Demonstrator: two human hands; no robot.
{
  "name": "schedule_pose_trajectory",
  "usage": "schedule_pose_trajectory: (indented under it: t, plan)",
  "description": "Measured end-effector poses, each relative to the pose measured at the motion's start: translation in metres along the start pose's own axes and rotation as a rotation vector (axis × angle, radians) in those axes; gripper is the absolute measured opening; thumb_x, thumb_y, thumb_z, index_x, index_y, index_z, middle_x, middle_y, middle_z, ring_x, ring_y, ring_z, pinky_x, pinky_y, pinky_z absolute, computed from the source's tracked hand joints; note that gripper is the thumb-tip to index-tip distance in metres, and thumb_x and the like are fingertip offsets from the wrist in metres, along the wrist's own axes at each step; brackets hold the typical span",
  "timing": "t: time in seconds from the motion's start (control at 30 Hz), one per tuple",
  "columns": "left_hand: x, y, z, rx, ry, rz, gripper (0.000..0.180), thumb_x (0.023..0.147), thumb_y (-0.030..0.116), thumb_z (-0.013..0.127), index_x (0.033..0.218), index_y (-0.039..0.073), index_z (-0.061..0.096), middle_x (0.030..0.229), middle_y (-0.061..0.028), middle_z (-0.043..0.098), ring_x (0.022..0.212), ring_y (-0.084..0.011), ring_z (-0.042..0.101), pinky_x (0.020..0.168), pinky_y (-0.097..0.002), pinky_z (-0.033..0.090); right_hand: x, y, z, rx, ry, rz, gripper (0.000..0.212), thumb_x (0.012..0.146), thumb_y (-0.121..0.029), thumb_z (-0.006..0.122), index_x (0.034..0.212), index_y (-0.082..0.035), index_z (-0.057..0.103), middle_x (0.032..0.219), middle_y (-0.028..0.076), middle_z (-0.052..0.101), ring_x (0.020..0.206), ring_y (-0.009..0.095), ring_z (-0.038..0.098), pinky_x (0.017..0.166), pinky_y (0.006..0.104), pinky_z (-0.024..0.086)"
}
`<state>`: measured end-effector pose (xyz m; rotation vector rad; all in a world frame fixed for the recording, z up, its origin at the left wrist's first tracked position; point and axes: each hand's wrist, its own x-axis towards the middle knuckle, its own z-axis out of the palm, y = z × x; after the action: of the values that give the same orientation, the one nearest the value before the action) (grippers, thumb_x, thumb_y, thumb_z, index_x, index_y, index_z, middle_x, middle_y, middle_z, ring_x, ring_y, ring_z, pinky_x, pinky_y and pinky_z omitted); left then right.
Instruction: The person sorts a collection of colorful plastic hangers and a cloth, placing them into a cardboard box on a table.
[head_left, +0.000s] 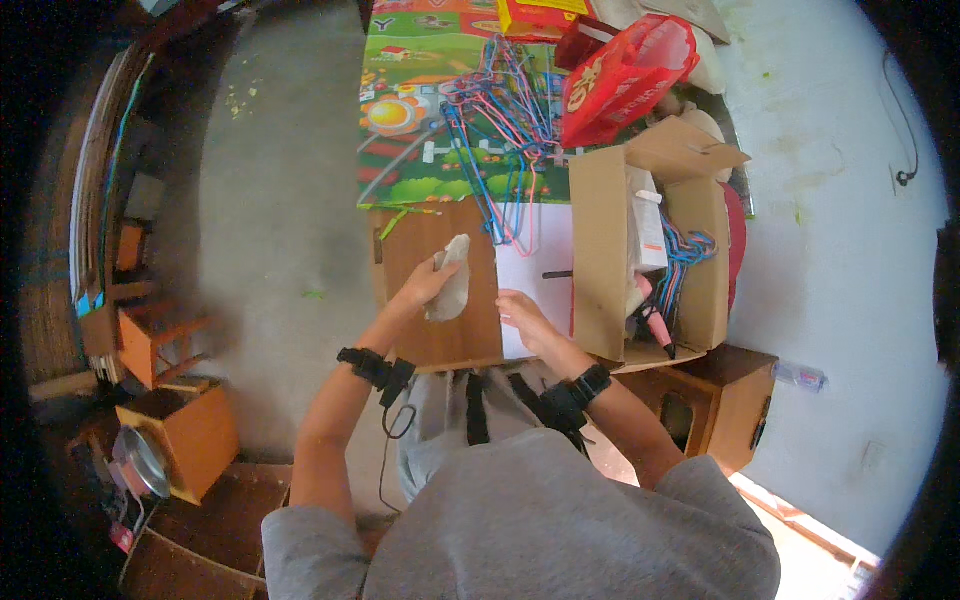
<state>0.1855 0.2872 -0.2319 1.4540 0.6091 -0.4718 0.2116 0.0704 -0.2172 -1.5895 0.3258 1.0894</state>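
My left hand (430, 282) is closed on a crumpled whitish cloth (452, 292), which lies against the brown wooden tabletop (410, 335). To its right, my right hand (525, 315) rests at the left edge of a white sheet (535, 260). Its fingertips touch that edge with a little space between them, and I see nothing gripped in them. Beyond both hands, a tangled pile of blue and pink clothes hangers (505, 110) spreads over a colourful printed mat (405, 160) and hangs partly over the white sheet.
An open cardboard box (600, 260) stands on the right with a white carton (648, 235), blue hangers (688, 250) and a pink-handled tool (658, 328) inside. Behind it sits a red bag (635, 80). Green strips (400, 220) lie at the left table edge; wooden furniture (185, 430) stands lower left.
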Motion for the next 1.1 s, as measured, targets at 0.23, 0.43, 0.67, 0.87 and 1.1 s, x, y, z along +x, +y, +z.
schedule_pose_trajectory:
  t: [0.23,0.43,0.67,0.87,1.1]
  plan:
    - [0.066,-0.033,0.006,0.128,0.01,-0.078,0.056,0.077,0.037,0.059,0.114,-0.004,0.048,0.102,-0.0148,0.058,0.089,-0.0227,0.058,0.075,-0.0337,0.046,0.035,0.001,-0.007,0.156,-0.084,0.008,0.032,0.083,-0.023,0.055,0.107,-0.002,0.051,0.097,0.01,0.056,0.087,0.019,0.056,0.076,0.0302,0.047]
    - [0.099,-0.041,0.005,0.246,0.018,-0.049,0.069,0.072,0.043,0.059,0.115,-0.009,0.045,0.103,-0.0242,0.057,0.098,-0.0305,0.056,0.081,-0.0362,0.045,0.114,-0.003,-0.042,-0.018,0.039,0.066,0.028,0.083,-0.026,0.054,0.099,-0.003,0.056,0.088,0.008,0.06,0.079,0.018,0.059,0.068,0.0293,0.048]
    - [0.126,-0.071,-0.009,0.33,0.107,-0.22,0.075,0.072,0.048,0.057,0.118,-0.009,0.041,0.106,-0.0266,0.055,0.102,-0.0328,0.054,0.083,-0.0355,0.044,0.211,-0.047,-0.09,-0.425,0.068,0.094,0.055,0.074,-0.033,0.064,0.114,0.0,0.046,0.108,0.015,0.053,0.1,0.022,0.052,0.083,0.0303,0.042]
    - [0.133,-0.095,-0.016,0.405,0.102,-0.33,0.074,0.071,0.049,0.057,0.115,-0.009,0.044,0.105,-0.0257,0.056,0.1,-0.0327,0.055,0.082,-0.0365,0.044,0.27,-0.094,-0.07,-0.67,0.535,-0.032,0.099,0.059,-0.046,0.072,0.129,0.002,0.021,0.125,0.025,0.036,0.119,0.036,0.035,0.097,0.0447,0.031]
    - [0.136,-0.098,-0.029,0.405,0.096,-0.405,0.064,0.073,0.046,0.057,0.107,-0.008,0.048,0.097,-0.0265,0.058,0.094,-0.035,0.058,0.077,-0.0387,0.045,0.294,-0.091,-0.051,-0.893,0.799,0.111,0.097,0.063,-0.039,0.069,0.131,0.002,0.014,0.121,0.025,0.038,0.113,0.036,0.04,0.088,0.0475,0.036]
